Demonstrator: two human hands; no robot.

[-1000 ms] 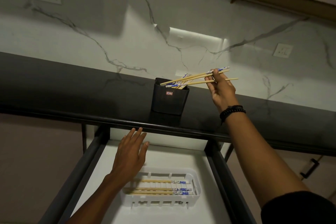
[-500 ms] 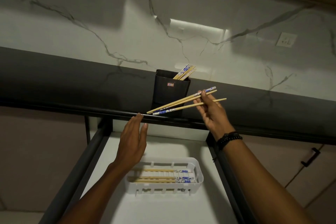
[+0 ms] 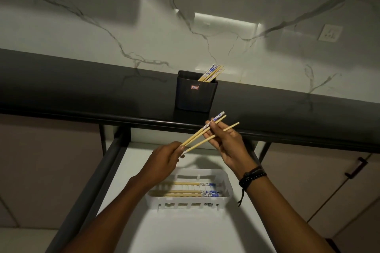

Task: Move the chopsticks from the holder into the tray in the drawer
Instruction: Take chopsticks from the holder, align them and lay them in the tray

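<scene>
Nearest you, the open drawer (image 3: 185,232) shows a white floor. The white slotted tray (image 3: 205,172) sits about midway between its side rails.

Laid chopsticks (image 3: 185,191) rest flat inside the tray. At least three are there, running lengthwise with the blue-patterned ends toward the tray's right end.

Above the tray's far edge, both hands hold the held chopsticks (image 3: 195,136), apparently three. They hang in the air, touching neither tray nor counter.
- Your left hand (image 3: 162,162) pinches the lower ends between fingertips and thumb.
- Your right hand (image 3: 230,146), beaded bracelet (image 3: 251,178) at the wrist, curls its fingers round the sticks farther up. The upper tips point up and right.

Beyond the hands, the dark counter (image 3: 82,84) carries the black holder (image 3: 195,94) close to its front edge. Remaining chopsticks (image 3: 211,72) lean from the holder's right rear corner; I can't count them.

Progress looks like roughly the middle of the task. One batch is laid, one is in hand and seemingly being squared up. It remains to lower this bundle in beside the others and fetch the rest from the holder.
</scene>
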